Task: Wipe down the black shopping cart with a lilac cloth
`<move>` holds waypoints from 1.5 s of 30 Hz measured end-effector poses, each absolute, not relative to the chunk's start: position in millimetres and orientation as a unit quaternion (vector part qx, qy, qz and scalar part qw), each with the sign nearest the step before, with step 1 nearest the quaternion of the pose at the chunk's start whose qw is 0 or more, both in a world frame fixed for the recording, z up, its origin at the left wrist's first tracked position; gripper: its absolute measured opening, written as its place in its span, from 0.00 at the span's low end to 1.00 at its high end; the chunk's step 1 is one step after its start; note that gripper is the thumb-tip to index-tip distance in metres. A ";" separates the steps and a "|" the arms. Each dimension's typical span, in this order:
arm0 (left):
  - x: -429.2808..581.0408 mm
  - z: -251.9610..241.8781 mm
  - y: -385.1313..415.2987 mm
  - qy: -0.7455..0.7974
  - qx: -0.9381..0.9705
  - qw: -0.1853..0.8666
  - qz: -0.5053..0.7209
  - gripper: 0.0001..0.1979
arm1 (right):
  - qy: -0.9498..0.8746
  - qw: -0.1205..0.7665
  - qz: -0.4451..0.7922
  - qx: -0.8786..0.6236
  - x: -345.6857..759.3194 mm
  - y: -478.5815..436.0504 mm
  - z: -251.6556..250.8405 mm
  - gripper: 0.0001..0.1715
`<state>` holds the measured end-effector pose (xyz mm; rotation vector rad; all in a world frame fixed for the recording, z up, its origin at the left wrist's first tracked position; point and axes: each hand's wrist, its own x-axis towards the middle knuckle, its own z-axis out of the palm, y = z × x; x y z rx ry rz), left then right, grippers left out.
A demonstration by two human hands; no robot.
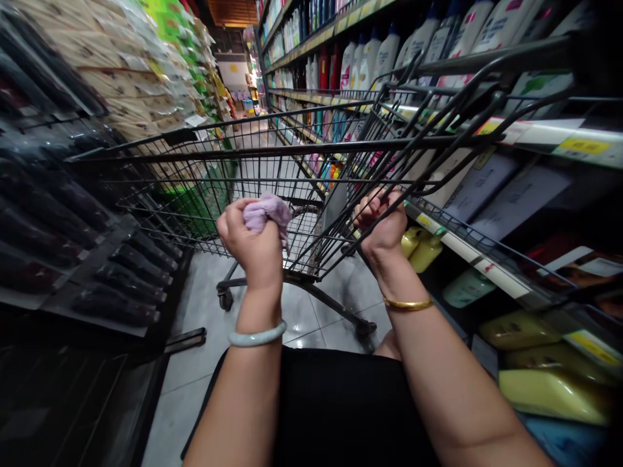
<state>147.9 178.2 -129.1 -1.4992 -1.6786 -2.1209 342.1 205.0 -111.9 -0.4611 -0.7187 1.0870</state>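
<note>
A black wire shopping cart [272,154] stands sideways across the aisle right in front of me. My left hand [250,243], with a pale bangle at its wrist, is closed around a crumpled light purple cloth [267,214] close to the cart's near side. Over on the right, my right hand [382,220], a gold bangle at its wrist, has its fingers curled round the thin bars at the cart's rear end. Bars cross in front of some of those fingers.
Shelves of shampoo bottles [384,55] line the right side, with yellow bottles [555,392] low down. Stacked packages [117,84] and dark packed goods [58,214] stand on the left. Behind the cart is a green tub [195,204]. Cart wheels [225,299] rest on the tiled floor [195,363].
</note>
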 end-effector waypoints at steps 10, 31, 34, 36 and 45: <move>227.7 -138.9 145.6 -0.417 -0.693 0.021 -0.588 0.20 | -0.343 0.798 0.459 -0.189 344.3 213.8 -117.8 0.34; 187.3 -126.9 169.7 -0.510 -0.531 -0.006 -0.676 0.19 | -0.356 0.774 0.479 -0.213 344.0 205.9 -116.9 0.31; 175.6 -124.6 176.2 -0.542 -0.477 -0.033 -0.691 0.20 | -0.361 0.766 0.484 -0.221 344.3 206.7 -116.8 0.29; 186.3 -125.4 172.8 -0.531 -0.506 -0.049 -0.678 0.20 | -0.361 0.767 0.482 -0.222 344.3 207.0 -116.7 0.30; 210.3 -127.4 165.3 -0.482 -0.592 -0.015 -0.646 0.17 | -0.372 0.766 0.477 -0.218 343.7 203.6 -114.8 0.33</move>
